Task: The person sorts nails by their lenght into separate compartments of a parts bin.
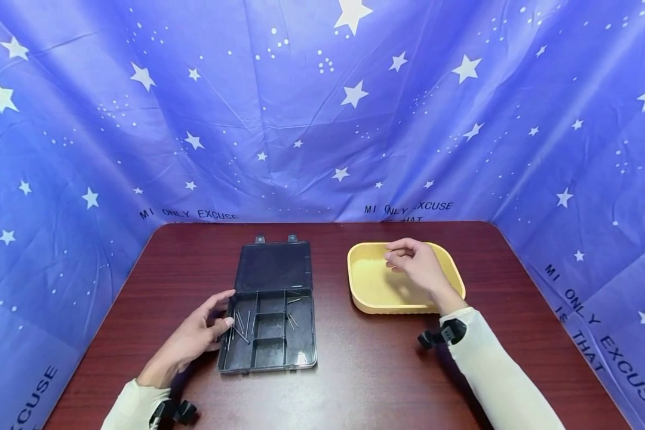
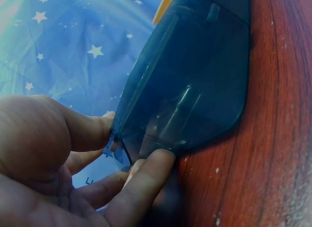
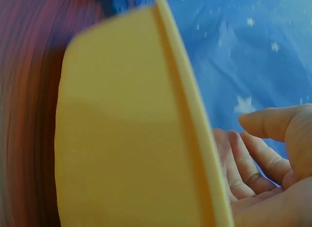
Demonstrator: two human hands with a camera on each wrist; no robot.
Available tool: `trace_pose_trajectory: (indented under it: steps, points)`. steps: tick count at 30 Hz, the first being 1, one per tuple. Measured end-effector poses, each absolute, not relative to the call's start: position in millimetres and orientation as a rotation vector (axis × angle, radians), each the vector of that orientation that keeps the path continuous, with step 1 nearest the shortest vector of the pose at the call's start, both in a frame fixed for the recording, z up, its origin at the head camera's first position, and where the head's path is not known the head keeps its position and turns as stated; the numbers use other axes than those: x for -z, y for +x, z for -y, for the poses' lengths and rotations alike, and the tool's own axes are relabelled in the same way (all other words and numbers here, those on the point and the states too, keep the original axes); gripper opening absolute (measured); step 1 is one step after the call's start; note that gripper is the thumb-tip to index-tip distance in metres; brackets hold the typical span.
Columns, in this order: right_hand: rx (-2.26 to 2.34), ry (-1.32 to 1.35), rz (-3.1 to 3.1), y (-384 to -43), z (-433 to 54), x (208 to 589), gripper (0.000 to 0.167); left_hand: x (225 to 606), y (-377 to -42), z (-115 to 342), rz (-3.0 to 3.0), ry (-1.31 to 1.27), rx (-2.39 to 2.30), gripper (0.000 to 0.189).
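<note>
A dark see-through compartment box lies with its lid folded back on the table. My left hand grips its left wall, thumb over the rim and fingers against the outer side; in the left wrist view the left hand pinches a box corner. Several thin, nail-like metal pins lie in the long left compartment. Smaller thin pins are in the right one. My right hand hangs over a yellow tray, fingers loosely bent. Between its thumb and fingertips nothing shows in the right wrist view.
The dark red wooden table carries the box at left and the tray at right, with a gap between them. A blue star-printed cloth hangs around the back and sides. Small black devices are strapped to both wrists.
</note>
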State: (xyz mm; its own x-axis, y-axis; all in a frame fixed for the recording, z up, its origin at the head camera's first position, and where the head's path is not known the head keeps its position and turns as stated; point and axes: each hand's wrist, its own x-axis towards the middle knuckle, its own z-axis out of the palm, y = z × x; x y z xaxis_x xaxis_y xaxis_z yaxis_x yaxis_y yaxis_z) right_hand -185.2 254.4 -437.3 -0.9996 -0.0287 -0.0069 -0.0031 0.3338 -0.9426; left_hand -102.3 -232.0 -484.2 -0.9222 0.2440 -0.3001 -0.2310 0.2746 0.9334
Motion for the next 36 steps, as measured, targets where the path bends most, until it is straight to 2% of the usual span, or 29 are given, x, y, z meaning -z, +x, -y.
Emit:
trace_pose_trajectory:
  steps: [11,20,25,36]
  points:
    - [1.462,0.059,-2.810,-190,-302,453,0.029,483,-100,233,-2.174,-0.001,-1.680,0.064]
    - [1.118,0.049,-2.927,-193,-309,463,0.036,484,-101,232,-2.181,0.003,-1.681,0.063]
    - [0.947,-0.068,-3.015,-193,-309,464,0.044,483,-101,233,-2.179,0.007,-1.685,0.063]
    - [0.924,-0.104,-2.988,-194,-312,467,0.039,484,-100,234,-2.183,0.002,-1.672,0.064]
